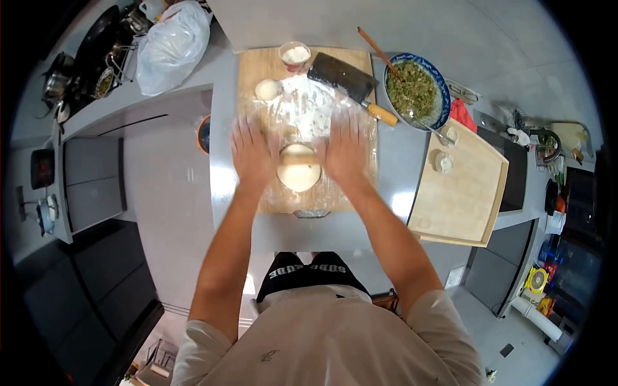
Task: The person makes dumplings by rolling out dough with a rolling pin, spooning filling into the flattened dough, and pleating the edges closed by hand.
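A flattened round of dough (299, 177) lies on the floured wooden board (251, 71). Across it runs a short wooden rolling pin (299, 159). My left hand (253, 153) rests palm down over the pin's left end, its fingers stretched forward. At the other end my right hand (346, 147) lies in the same way, flat and somewhat blurred. The pin's ends are hidden beneath my palms. Ahead of my left hand sits a small dough ball (266, 89). Loose white flour (306, 106) covers the board between and beyond my hands.
Behind my right hand lies a cleaver (341, 74), near a cup of flour (295, 54). A blue-rimmed bowl (444, 83) holds green filling, chopsticks and a spoon. On the right, a wooden tray (460, 199) bears two small dough pieces. A plastic bag (174, 48) stands at left.
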A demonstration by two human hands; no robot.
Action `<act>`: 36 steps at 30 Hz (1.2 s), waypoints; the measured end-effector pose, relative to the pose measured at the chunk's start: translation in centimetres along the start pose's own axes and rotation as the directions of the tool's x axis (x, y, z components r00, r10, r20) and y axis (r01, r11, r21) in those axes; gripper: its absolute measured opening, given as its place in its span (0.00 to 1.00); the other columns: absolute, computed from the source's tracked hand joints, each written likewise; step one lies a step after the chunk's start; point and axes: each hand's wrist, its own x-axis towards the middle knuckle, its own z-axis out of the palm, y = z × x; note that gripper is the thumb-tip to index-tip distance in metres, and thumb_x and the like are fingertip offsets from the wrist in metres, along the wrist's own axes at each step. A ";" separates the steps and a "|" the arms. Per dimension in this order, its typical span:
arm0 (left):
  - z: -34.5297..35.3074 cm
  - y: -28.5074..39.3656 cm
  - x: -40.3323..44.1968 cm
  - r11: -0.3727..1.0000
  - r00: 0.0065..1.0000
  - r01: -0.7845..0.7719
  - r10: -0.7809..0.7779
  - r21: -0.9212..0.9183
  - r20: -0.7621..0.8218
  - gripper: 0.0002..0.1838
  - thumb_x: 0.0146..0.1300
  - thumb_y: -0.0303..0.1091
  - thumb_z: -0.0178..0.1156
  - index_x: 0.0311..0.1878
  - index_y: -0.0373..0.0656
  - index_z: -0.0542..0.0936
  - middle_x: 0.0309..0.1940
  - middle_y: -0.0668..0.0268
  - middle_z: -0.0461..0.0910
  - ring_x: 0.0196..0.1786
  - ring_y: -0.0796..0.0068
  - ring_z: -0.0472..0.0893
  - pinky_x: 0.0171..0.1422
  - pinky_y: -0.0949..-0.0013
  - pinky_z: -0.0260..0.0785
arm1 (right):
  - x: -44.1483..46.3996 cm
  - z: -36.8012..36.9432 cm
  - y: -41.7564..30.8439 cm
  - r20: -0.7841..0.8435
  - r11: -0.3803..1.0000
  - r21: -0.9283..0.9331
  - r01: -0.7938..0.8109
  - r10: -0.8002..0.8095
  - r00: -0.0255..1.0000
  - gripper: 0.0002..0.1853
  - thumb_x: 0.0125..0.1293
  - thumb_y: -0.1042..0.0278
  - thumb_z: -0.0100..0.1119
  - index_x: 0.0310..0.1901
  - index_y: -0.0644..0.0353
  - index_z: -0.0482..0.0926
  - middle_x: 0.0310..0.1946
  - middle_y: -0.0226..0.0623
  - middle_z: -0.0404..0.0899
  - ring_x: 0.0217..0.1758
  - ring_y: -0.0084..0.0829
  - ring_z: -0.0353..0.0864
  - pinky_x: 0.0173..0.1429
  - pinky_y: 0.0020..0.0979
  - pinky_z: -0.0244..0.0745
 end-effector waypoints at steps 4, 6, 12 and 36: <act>-2.2 0.5 -10.4 0.999 0.993 -0.049 0.050 -0.011 0.109 0.43 0.79 0.55 0.53 0.81 0.24 0.62 0.82 0.36 0.61 0.85 0.33 0.58 0.88 0.34 0.44 | -10.6 -2.2 -0.7 0.179 0.997 0.069 0.025 -0.037 0.983 0.49 0.73 0.36 0.61 0.80 0.70 0.63 0.81 0.60 0.62 0.88 0.57 0.54 0.89 0.58 0.45; -3.0 1.0 -11.1 0.997 0.989 -0.067 0.073 -0.044 0.132 0.44 0.79 0.55 0.53 0.81 0.24 0.62 0.81 0.35 0.62 0.85 0.32 0.58 0.88 0.33 0.42 | -11.6 -2.5 -0.9 0.165 0.998 0.062 0.023 -0.033 0.986 0.49 0.72 0.36 0.61 0.79 0.71 0.65 0.80 0.60 0.65 0.88 0.57 0.54 0.90 0.57 0.44; 1.0 0.1 2.6 0.989 0.989 0.145 -0.145 0.037 -0.007 0.44 0.80 0.57 0.52 0.81 0.25 0.60 0.83 0.36 0.58 0.87 0.36 0.53 0.90 0.38 0.43 | 6.0 1.6 -0.1 -0.115 0.999 -0.016 0.048 -0.049 0.992 0.46 0.76 0.37 0.57 0.80 0.71 0.64 0.83 0.61 0.59 0.89 0.56 0.53 0.90 0.55 0.43; -5.4 0.4 -5.4 0.860 0.802 0.402 -0.166 -0.313 0.574 0.18 0.68 0.41 0.73 0.46 0.33 0.86 0.37 0.52 0.88 0.38 0.60 0.87 0.46 0.60 0.79 | -15.2 -2.9 1.1 0.013 0.962 0.250 0.108 -0.115 0.993 0.19 0.64 0.66 0.72 0.57 0.47 0.87 0.60 0.36 0.80 0.71 0.41 0.75 0.78 0.51 0.61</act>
